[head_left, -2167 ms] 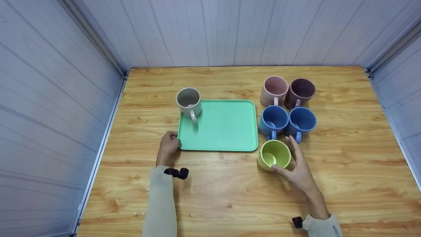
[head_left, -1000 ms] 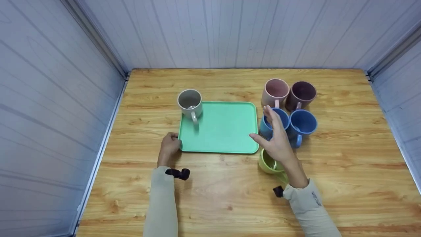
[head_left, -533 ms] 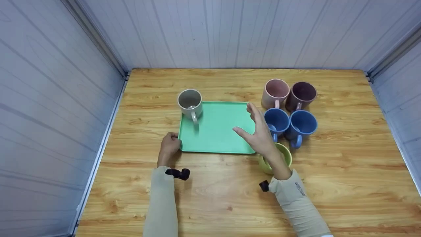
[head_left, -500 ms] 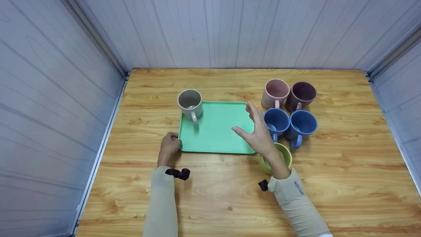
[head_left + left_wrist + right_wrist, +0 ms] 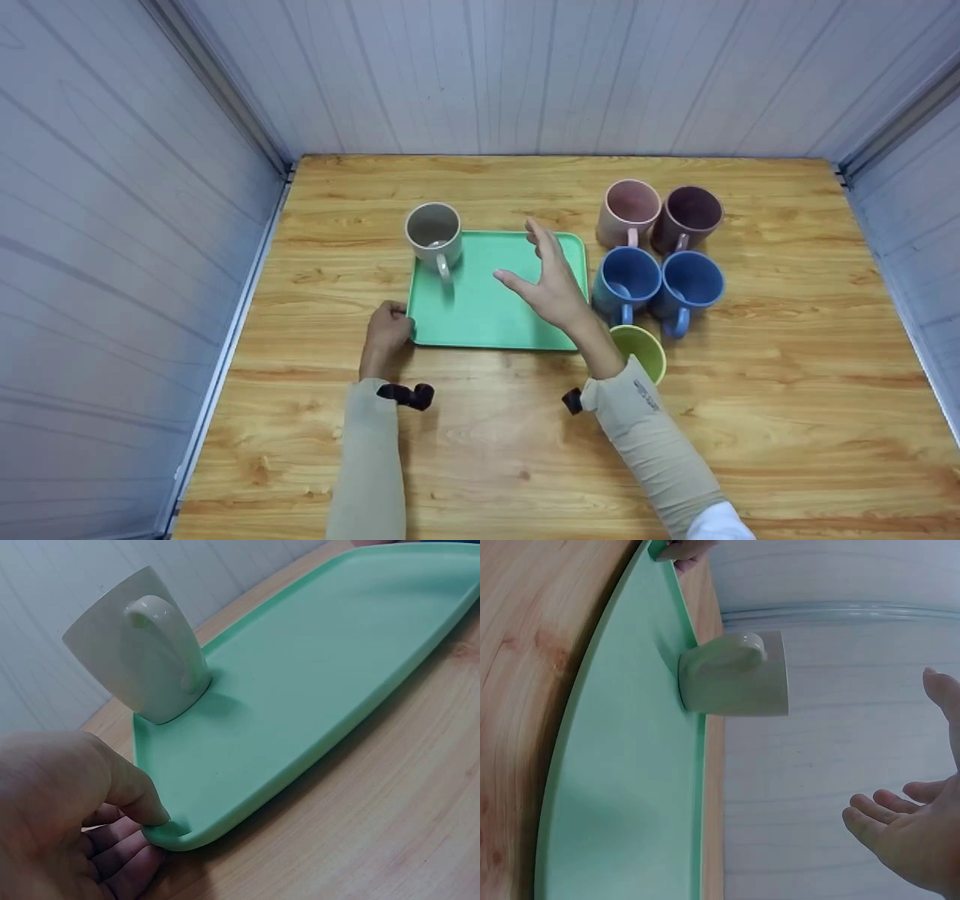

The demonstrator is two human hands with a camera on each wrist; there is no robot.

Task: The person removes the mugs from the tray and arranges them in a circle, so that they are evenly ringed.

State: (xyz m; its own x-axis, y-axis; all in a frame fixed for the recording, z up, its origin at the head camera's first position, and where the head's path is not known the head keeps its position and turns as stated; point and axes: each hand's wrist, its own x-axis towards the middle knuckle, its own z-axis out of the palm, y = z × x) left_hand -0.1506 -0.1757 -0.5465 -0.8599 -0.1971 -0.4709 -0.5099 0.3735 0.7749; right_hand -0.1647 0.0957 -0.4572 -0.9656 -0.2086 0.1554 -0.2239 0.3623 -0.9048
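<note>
A green tray lies on the wooden table. My left hand pinches its near left corner, thumb over the rim and fingers below, as the left wrist view shows. On the tray's far left corner stands a light grey mug, upright, its handle toward me. My right hand hovers over the right half of the tray with thumb and fingers spread, holding nothing. In the right wrist view the grey mug is some way off from the fingers.
Right of the tray stand a pink mug, a dark purple mug, a left blue mug and a right blue mug. A yellow-green mug is partly hidden by my right forearm. Panelled walls enclose the table.
My right hand has left the yellow-green mug and moved left and away from me, past the left blue mug, to over the tray. The left hand, tray and grey mug stay put.
</note>
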